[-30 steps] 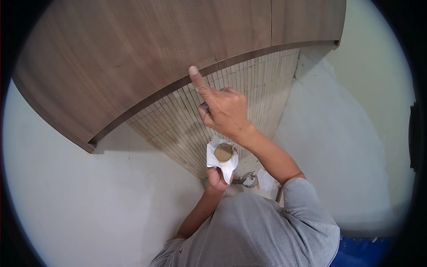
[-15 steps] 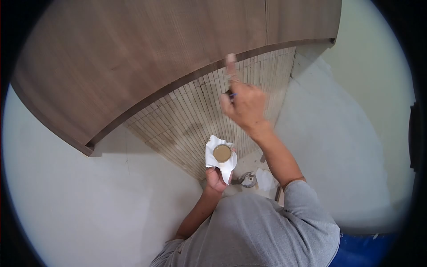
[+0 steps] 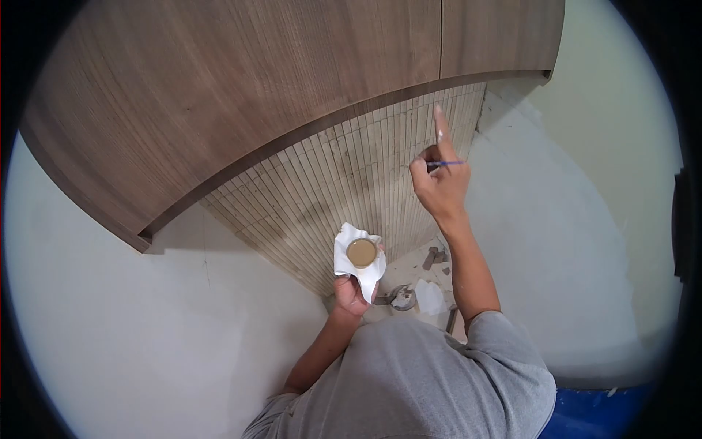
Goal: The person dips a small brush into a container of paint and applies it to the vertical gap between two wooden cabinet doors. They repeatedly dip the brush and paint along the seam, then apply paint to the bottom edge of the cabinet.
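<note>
By the right hand [image 3: 443, 183], right of centre, a thin stick [image 3: 449, 163] with a blue end is pinched crosswise at the thumb, while the index finger [image 3: 440, 132], marked with white, is pointed up at the top of the tiles [image 3: 314, 183]. A touch or wipe along that upper edge seems to be the step in hand. For any further stroke, a steady fingertip and a stick held clear of the tiles seem called for.

By the left hand [image 3: 351, 294], below the centre of the frame, a cup [image 3: 362, 253] of brown stuff is gripped from beneath through a crumpled white sheet [image 3: 370, 284]; a level hold seems needed there. Across the top, the tiles are overhung by a wooden cabinet [image 3: 256, 73].

Whether the tiles are actually met by the fingertip cannot be told. The stick's dark end is too small to be made out, and most of the left fingers are hidden by the sheet. At lower centre, a grey round object [image 3: 403, 297] is partly covered by the shirt [image 3: 409, 380]. A blue thing [image 3: 607, 415] is cut off at lower right.
</note>
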`<state>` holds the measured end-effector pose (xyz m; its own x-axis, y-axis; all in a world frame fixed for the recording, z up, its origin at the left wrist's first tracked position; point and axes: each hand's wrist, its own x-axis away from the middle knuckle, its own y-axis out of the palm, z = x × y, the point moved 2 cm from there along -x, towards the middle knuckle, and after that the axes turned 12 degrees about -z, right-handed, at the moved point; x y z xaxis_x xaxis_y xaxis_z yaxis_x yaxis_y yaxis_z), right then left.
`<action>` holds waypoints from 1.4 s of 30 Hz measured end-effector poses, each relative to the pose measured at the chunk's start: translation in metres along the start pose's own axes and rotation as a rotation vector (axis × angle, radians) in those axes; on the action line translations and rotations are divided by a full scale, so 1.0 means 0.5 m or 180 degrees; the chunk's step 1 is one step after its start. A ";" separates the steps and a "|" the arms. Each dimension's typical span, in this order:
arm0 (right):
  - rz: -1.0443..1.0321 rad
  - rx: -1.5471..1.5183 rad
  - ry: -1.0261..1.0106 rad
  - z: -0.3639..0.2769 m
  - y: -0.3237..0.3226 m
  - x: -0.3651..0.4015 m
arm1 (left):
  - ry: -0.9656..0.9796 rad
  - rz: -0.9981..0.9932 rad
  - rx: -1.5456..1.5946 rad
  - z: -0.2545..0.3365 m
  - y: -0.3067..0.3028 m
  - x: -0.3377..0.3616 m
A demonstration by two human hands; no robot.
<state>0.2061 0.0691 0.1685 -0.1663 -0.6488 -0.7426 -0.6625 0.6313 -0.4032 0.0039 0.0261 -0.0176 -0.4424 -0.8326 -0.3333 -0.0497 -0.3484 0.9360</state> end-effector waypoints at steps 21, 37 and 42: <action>-0.0787 -0.0694 0.0758 0.154 -0.013 0.190 | -0.0021 0.0028 0.0121 -0.006 0.000 0.007; -0.0126 -0.2584 0.1325 0.129 -0.107 0.119 | -0.0107 0.0257 0.0187 -0.006 -0.042 0.015; -0.0034 -0.3054 0.1210 0.105 -0.120 0.093 | -0.0014 0.0057 0.0026 -0.006 -0.039 0.012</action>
<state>0.2765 0.0235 0.1302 -0.2665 -0.8490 -0.4562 -0.9416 0.1282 0.3115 0.0051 0.0267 -0.0382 -0.4473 -0.8367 -0.3159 -0.0488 -0.3298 0.9428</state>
